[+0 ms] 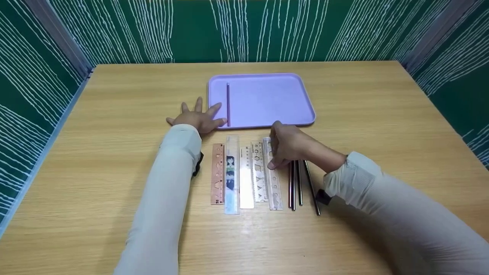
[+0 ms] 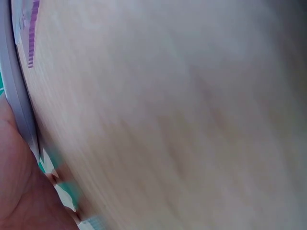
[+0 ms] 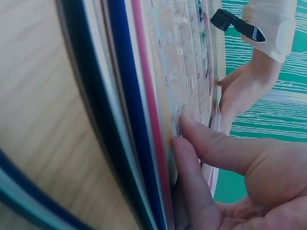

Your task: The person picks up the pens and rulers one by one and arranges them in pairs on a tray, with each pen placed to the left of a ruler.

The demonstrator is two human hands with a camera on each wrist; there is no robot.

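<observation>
A lilac tray (image 1: 263, 100) holds one dark red pencil (image 1: 228, 105) near its left side. My left hand (image 1: 196, 119) rests with fingers spread over the tray's lower left corner, its thumb by the pencil's lower end. Below the tray, several rulers lie side by side; the rightmost is a clear ruler (image 1: 274, 193) with cut-out holes. My right hand (image 1: 292, 143) pinches this clear ruler, thumb on its left edge. In the right wrist view, the thumb and a finger (image 3: 211, 143) meet at the rulers; part of the grip is hidden.
Left of the clear ruler lie a stencil ruler (image 1: 259, 175), a white-looking ruler (image 1: 246, 187), a ruler with a cartoon figure (image 1: 231, 198) and a pinkish ruler (image 1: 217, 173). Several dark pencils (image 1: 300, 187) lie right of them, partly under my right hand. Green patterned cloth surrounds the wooden table (image 1: 114, 152).
</observation>
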